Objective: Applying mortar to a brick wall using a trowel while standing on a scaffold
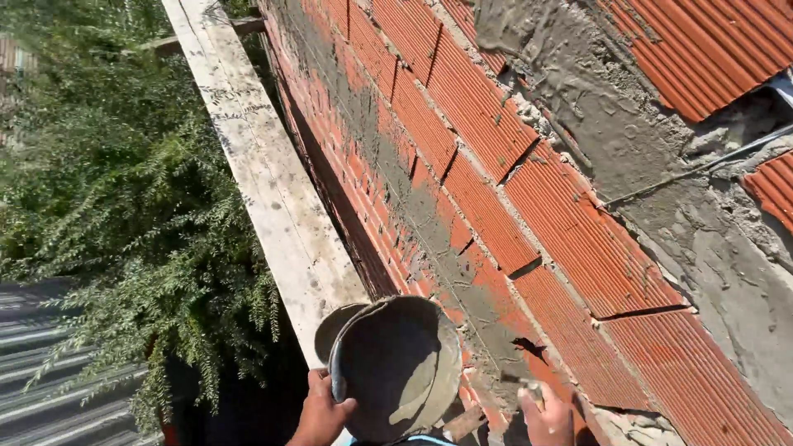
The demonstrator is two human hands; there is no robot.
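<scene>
Left hand (320, 413) grips the rim of a mortar-smeared bucket (395, 363) at the near end of the scaffold plank (264, 165), while the right hand (545, 417) closes on what appears to be a trowel handle (530, 388) against the brick wall (529, 206).

We count two bare hands, the left hand (320, 413) and the right hand (545, 417). We see one round grey mortar-smeared bucket (395, 363), one long pale wooden plank (264, 165), and one wall of ribbed red clay bricks (578, 239). We find one thin taut string line (702, 168) and one grey corrugated metal roof (49, 388); the bricks themselves are too many to count.
</scene>
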